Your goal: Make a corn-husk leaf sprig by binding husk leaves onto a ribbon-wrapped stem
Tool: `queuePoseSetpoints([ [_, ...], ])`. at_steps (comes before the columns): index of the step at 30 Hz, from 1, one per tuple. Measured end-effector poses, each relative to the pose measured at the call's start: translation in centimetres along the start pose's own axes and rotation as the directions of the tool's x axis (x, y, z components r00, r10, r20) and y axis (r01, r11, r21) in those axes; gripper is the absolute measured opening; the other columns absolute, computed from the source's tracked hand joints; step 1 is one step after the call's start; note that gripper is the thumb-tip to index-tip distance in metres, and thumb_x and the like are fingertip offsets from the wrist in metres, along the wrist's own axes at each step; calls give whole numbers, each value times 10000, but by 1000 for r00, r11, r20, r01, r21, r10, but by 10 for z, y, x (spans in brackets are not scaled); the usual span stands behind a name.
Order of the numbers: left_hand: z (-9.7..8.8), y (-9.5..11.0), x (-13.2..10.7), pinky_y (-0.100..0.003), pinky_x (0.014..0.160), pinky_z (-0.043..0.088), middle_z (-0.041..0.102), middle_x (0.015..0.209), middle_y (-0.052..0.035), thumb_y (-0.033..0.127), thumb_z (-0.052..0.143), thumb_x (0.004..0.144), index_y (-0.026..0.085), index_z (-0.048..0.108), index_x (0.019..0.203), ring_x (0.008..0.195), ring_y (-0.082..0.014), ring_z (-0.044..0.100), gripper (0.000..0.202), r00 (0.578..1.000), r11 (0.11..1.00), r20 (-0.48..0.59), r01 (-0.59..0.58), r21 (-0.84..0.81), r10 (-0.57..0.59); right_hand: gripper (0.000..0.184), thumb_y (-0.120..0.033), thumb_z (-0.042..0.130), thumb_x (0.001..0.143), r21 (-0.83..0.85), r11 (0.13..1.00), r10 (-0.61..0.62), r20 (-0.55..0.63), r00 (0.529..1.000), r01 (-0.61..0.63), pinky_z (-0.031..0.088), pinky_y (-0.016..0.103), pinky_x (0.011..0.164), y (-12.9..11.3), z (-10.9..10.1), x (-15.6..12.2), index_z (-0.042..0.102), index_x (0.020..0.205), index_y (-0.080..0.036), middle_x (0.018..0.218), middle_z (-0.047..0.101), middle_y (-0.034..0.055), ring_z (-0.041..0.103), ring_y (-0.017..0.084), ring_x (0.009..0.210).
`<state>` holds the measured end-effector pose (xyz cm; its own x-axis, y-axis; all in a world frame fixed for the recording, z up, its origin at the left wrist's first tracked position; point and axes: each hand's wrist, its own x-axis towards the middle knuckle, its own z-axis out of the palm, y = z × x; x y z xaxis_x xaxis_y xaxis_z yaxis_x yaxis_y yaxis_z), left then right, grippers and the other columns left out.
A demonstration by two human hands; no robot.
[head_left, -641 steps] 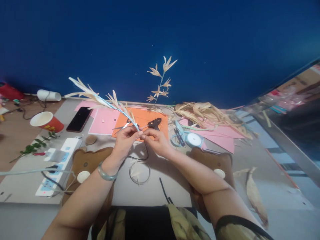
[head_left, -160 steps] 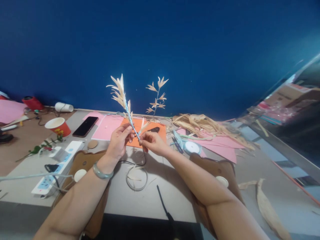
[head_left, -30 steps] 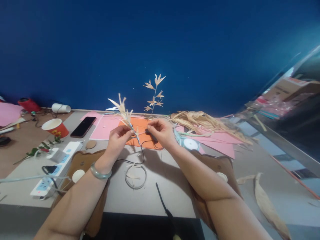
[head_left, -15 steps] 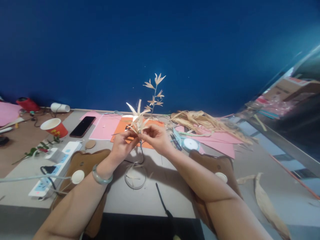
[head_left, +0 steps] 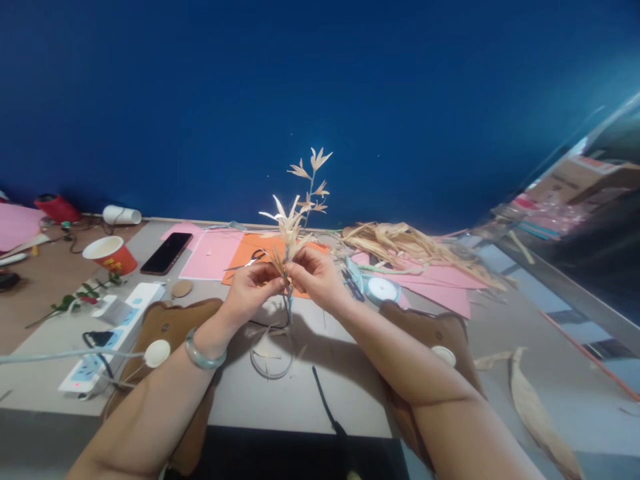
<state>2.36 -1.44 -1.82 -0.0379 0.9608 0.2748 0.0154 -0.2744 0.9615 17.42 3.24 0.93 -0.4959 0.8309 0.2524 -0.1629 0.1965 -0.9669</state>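
Note:
A husk flower spray (head_left: 289, 225) with pale, pointed petals stands upright between my hands over the table. My left hand (head_left: 249, 291), a bracelet on its wrist, pinches the spray's stem from the left. From the right, my right hand (head_left: 320, 279) pinches it just below the petals, thumb and forefinger together. The fingers partly cover the stem, which shows again under them. Behind it rises another husk flower stem (head_left: 313, 179) with several small blooms. A coil of thin cord (head_left: 273, 375) lies on the table below my hands.
Dried corn husks (head_left: 395, 240) and pink paper (head_left: 445, 281) lie at the back right, near a white spool (head_left: 383, 289). Scissors (head_left: 255, 259) rest on orange paper (head_left: 240, 248). On the left are a phone (head_left: 167, 253), a red paper cup (head_left: 117, 257) and a power strip (head_left: 117, 337).
The held flower has tilted and shifted slightly up and right. My left fingers have moved a little lower on the stem, and the scissors behind show more.

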Motion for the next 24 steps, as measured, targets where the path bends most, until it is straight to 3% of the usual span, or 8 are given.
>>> queuePoseSetpoints([
  [9,2,5,0,-266,604,547,701,680,-47,331,761,673,128,689,777,612,-158,657,240,995,994,-20,97,-53,-98,265,-360,667,764,6,1000,8,47,999,-8,329,181,396,-1,-3,1,490,699,-174,506,483,-65,413,47,404],
  [19,0,11,1,-261,625,553,703,660,-47,312,763,674,125,673,727,619,-163,669,214,995,995,-43,85,-55,-87,243,-390,654,770,29,999,14,20,1000,-15,329,187,380,4,-5,3,586,777,-157,507,489,-60,394,46,388],
  [24,0,7,1,-261,613,550,704,678,-49,309,737,707,130,674,756,627,-162,666,195,997,998,-31,65,-16,-65,283,-409,713,726,-40,999,-10,3,1000,10,351,198,406,1,-5,3,590,770,-159,546,524,-46,427,54,420],
])
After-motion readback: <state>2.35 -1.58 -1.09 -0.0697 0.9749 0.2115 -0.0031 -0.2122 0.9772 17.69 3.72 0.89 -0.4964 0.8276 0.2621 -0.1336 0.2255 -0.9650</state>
